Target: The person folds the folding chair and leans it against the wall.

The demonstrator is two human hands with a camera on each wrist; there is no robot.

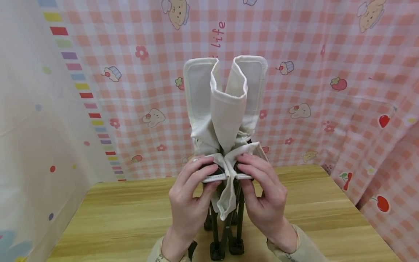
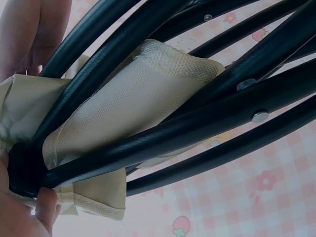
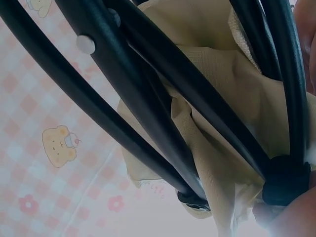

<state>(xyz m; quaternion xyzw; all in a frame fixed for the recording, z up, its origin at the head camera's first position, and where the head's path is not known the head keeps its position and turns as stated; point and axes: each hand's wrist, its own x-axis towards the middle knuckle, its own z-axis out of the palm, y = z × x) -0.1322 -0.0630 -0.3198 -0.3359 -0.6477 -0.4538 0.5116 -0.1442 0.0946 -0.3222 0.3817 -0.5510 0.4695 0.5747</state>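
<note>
A small folding chair (image 1: 228, 109) with cream fabric stands folded together on the wooden table. Its fabric back rises in two upright flaps with a fold between them. Below, dark metal legs (image 1: 240, 218) stand close together on black feet. My left hand (image 1: 193, 189) pinches the near left seat corner, fingers above and thumb below. On the near right corner, my right hand (image 1: 263, 189) grips in the same way. Both wrist views show dark tubes (image 2: 197, 131) crossing at rivets, and black corner joints (image 3: 286, 180) next to the fingers. Seat fabric (image 2: 128, 94) sags between the tubes.
The wood-grain table (image 1: 131, 214) extends to both sides of the chair. Behind it hangs a pink checked curtain (image 1: 294, 120) with cartoon prints. A pale dotted curtain (image 1: 39, 145) hangs along the left side.
</note>
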